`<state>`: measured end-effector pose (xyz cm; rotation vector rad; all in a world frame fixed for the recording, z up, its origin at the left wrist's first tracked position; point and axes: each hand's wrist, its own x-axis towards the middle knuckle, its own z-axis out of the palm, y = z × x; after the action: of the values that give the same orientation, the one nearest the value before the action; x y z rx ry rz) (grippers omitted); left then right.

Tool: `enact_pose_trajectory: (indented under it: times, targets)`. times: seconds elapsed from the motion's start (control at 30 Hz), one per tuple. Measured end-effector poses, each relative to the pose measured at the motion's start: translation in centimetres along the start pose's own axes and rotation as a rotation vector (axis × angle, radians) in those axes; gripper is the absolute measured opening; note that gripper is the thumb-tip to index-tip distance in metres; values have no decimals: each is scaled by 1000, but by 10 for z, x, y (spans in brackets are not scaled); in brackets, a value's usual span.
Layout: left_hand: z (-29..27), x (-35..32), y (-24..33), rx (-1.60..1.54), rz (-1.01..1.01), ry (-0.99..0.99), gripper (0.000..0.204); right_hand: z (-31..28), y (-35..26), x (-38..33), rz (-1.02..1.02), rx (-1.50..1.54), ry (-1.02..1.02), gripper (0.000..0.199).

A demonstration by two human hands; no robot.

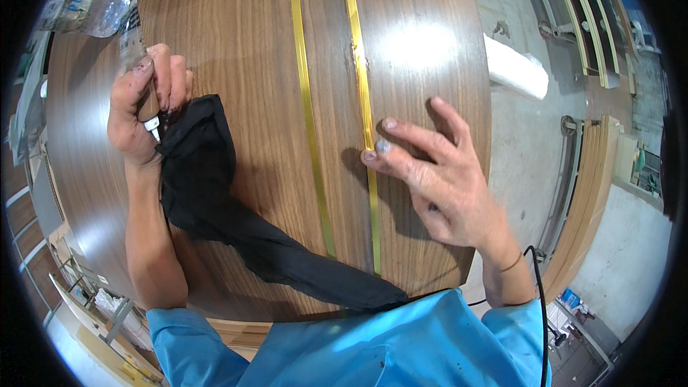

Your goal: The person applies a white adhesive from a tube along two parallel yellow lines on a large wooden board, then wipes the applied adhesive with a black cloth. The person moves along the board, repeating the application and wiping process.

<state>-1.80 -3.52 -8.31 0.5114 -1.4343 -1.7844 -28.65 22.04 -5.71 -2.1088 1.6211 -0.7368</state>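
My left hand [148,97] is closed round what looks like a flat-bladed scraper [132,37], its blade pointing away from me. A white pointed nozzle [152,126] shows under the fingers; the rest of it is hidden. Black cloth [215,204] bunches against that hand and trails across the board to my blue shirt. My right hand [444,175] has its fingers apart, its thumb and nearest fingertips on or just over the right gold strip [363,93]. The left gold strip [307,93] runs beside it along the wood-grain board [258,36].
A clear plastic bottle [89,6] lies at the far left edge. Beyond the board's right side are a white wrapped roll [516,68] and stacked wooden boards [582,193]. A black cable [541,308] hangs by my right arm.
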Motion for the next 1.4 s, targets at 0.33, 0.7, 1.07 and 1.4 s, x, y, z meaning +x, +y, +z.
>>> enact_pose_trajectory:
  times: [0.33, 0.7, 1.07, 1.4]
  targets:
    - [0, -1, 0, 20, -5, -17, 41, 7, -3, -5, -44, -135, -25, 82]
    - [45, -9, 7, -244, 36, 92, 47, 75, -94, 35, -107, 48, 228, 61]
    - [-2, -2, 3, 27, 79, 140, 42, 50, -97, 9, -4, -89, 86, 34]
    - [-2, 3, 5, 62, 60, 138, 43, 0, 27, 112, -40, -115, 109, 22]
